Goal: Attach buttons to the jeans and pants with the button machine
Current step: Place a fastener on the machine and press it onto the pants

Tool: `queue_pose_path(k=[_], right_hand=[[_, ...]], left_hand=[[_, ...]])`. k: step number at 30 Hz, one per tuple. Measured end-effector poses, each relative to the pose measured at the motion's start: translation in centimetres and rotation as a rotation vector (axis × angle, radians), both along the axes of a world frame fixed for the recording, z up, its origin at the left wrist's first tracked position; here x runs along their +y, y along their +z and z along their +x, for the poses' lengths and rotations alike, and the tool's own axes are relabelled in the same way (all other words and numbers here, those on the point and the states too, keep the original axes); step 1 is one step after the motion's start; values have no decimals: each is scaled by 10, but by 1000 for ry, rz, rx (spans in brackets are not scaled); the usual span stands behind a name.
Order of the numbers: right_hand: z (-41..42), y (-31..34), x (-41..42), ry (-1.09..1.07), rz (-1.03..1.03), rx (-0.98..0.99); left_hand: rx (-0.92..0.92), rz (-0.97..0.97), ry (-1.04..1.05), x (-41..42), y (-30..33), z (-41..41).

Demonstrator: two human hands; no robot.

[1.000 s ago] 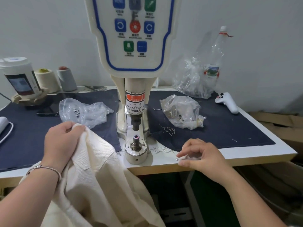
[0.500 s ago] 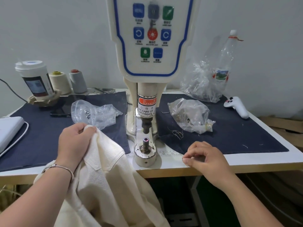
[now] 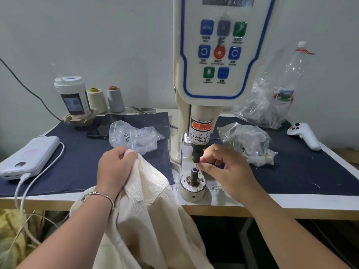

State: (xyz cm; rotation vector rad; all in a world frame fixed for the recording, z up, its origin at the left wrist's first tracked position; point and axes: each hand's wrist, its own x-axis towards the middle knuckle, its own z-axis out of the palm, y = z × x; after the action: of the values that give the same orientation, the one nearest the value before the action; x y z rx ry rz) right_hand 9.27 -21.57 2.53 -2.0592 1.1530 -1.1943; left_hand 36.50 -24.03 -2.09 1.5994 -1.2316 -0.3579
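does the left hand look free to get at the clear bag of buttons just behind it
Probably not as is: the left hand grips the cream pants. The clear bag lies close behind, nothing between, but it would have to let go first.

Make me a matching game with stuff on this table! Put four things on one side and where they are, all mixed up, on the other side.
Things:
1. power bank
2. white controller
3. cream pants
4. paper cup

Places:
A. held in the left hand
B. far right of the dark mat
C. back left, beside the thread cones
D. left edge, with a white cable plugged in

Pairs: 1-D, 2-B, 3-A, 4-C
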Motion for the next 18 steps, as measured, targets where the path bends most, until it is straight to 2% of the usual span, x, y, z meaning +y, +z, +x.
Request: queue_pose_path(k=[9, 18], right_hand=[[0, -3, -5, -9, -18, 105], [-1, 1, -2, -7, 17, 98]], left_hand=[[5, 13, 30, -1, 0, -1], [4, 20, 25, -1, 0, -1]])
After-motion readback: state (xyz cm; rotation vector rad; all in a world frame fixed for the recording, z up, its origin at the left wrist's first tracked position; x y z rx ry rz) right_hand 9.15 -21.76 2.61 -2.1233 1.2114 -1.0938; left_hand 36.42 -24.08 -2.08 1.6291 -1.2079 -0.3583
